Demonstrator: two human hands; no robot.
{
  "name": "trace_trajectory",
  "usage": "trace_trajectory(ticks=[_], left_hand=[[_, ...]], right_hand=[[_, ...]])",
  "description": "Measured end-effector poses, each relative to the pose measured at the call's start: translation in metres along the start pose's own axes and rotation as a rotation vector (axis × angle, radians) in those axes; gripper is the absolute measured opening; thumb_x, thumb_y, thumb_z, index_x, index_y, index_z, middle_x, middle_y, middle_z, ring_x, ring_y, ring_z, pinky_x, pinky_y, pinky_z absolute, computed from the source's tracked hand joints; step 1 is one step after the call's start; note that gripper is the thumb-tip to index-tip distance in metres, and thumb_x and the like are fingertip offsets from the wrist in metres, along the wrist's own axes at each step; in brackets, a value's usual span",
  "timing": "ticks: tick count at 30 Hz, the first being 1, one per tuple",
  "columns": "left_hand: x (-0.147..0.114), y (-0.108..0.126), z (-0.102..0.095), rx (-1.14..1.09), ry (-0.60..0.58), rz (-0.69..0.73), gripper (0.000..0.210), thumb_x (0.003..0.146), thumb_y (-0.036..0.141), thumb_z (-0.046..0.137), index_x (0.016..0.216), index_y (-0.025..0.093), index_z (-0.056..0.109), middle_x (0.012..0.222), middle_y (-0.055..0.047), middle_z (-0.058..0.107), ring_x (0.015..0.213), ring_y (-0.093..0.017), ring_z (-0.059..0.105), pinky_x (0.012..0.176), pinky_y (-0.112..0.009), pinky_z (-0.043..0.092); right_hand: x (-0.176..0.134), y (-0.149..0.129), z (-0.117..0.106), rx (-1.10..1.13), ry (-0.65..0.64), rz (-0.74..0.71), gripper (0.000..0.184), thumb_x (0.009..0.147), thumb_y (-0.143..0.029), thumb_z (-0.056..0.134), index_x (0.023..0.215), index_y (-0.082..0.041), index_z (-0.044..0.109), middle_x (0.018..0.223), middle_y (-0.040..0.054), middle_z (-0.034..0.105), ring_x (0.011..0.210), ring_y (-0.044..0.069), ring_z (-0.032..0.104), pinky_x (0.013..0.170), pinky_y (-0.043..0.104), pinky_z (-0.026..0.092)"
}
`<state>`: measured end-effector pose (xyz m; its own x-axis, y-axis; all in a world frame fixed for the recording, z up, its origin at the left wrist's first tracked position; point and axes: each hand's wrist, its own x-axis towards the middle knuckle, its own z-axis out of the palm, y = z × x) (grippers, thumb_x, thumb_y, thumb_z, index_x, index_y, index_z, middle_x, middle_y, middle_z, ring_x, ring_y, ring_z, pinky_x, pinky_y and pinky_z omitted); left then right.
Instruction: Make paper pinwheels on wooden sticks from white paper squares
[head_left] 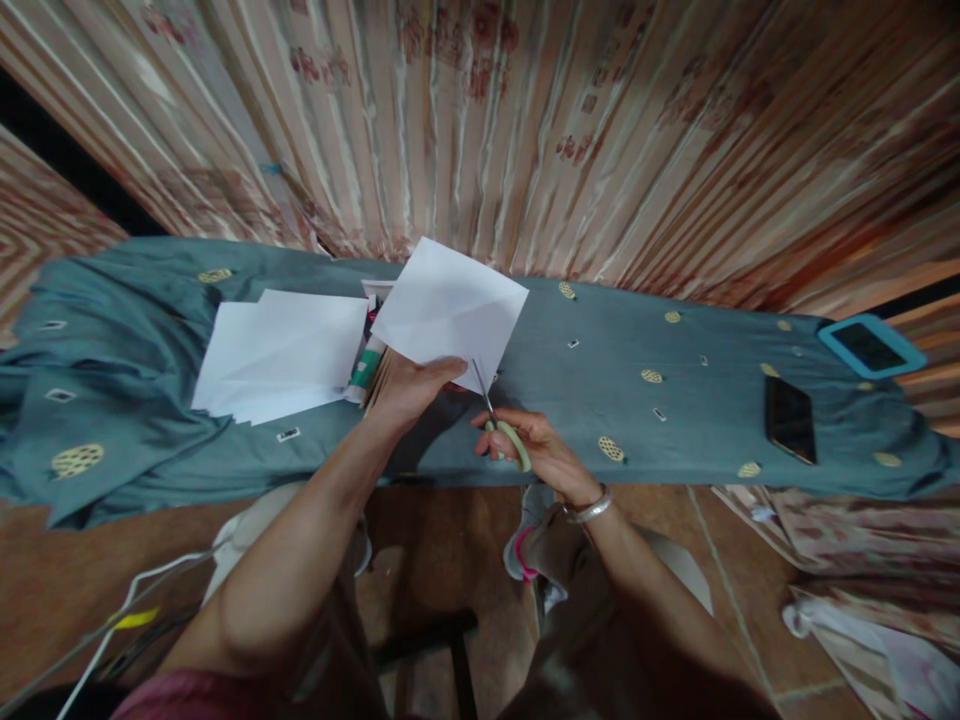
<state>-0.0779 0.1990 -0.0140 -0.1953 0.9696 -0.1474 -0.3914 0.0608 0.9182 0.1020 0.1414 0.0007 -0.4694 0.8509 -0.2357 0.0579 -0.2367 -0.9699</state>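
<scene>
A white sheet of paper (454, 300) is held up over the table, tilted, with a faint crease across it. My left hand (420, 385) grips its lower edge, thumb on top and the other fingers underneath. In my right hand (532, 440) is a pair of scissors (511, 440) with light green handles. The blades point up and away, lying against the paper near its lower corner. Whether they have cut into it I cannot tell.
White sheets (289, 350) lie stacked at the left, beside a green-and-white tube (365, 368). Rightward on the patterned blue-green cloth (600, 380) are a dark phone (790, 420) and a blue-framed tablet (872, 346). A pleated curtain (487, 130) hangs behind.
</scene>
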Motion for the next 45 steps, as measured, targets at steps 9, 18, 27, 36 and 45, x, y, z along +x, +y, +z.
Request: trace_trajectory(ticks=[9, 18, 27, 36, 45], left_hand=[[-0.005, 0.009, 0.006, 0.109, -0.071, -0.008, 0.032, 0.05, 0.019, 0.076, 0.08, 0.016, 0.066, 0.074, -0.004, 0.068, 0.065, -0.022, 0.064, 0.049, -0.03, 0.051], [-0.002, 0.006, 0.003, 0.142, -0.022, 0.026, 0.027, 0.049, 0.021, 0.077, 0.074, 0.016, 0.067, 0.071, -0.004, 0.069, 0.064, -0.023, 0.064, 0.05, -0.031, 0.052], [-0.007, 0.009, 0.007, 0.17, -0.04, 0.007, 0.028, 0.049, 0.019, 0.075, 0.074, 0.017, 0.065, 0.071, -0.003, 0.067, 0.064, -0.021, 0.062, 0.051, -0.03, 0.051], [-0.012, 0.015, 0.011, 0.177, -0.087, -0.06, 0.029, 0.049, 0.024, 0.074, 0.074, 0.015, 0.062, 0.072, -0.003, 0.066, 0.066, -0.021, 0.062, 0.054, -0.032, 0.053], [-0.012, 0.009, 0.009, 0.222, -0.143, -0.104, 0.025, 0.049, 0.026, 0.073, 0.069, 0.015, 0.061, 0.067, -0.003, 0.066, 0.063, -0.019, 0.06, 0.052, -0.029, 0.05]], right_hand=[[0.002, 0.007, 0.001, 0.029, 0.021, -0.001, 0.039, 0.07, -0.049, 0.075, 0.095, -0.019, 0.07, 0.069, -0.0006, 0.066, 0.058, 0.009, 0.054, 0.053, 0.021, 0.043], [0.005, 0.014, 0.002, 0.037, 0.037, 0.01, 0.039, 0.067, -0.048, 0.078, 0.093, -0.019, 0.071, 0.063, -0.0021, 0.065, 0.053, 0.008, 0.053, 0.05, 0.02, 0.044], [0.007, 0.016, 0.003, 0.043, 0.073, 0.029, 0.043, 0.065, -0.049, 0.079, 0.094, -0.019, 0.07, 0.064, -0.002, 0.065, 0.055, 0.008, 0.053, 0.051, 0.02, 0.042], [0.009, 0.02, 0.002, 0.041, 0.072, 0.015, 0.043, 0.066, -0.049, 0.078, 0.095, -0.019, 0.069, 0.066, -0.0017, 0.065, 0.055, 0.008, 0.053, 0.052, 0.021, 0.042], [0.01, 0.015, 0.002, 0.049, 0.096, 0.032, 0.043, 0.062, -0.045, 0.082, 0.092, -0.017, 0.069, 0.064, -0.0018, 0.063, 0.056, 0.009, 0.052, 0.052, 0.022, 0.04]])
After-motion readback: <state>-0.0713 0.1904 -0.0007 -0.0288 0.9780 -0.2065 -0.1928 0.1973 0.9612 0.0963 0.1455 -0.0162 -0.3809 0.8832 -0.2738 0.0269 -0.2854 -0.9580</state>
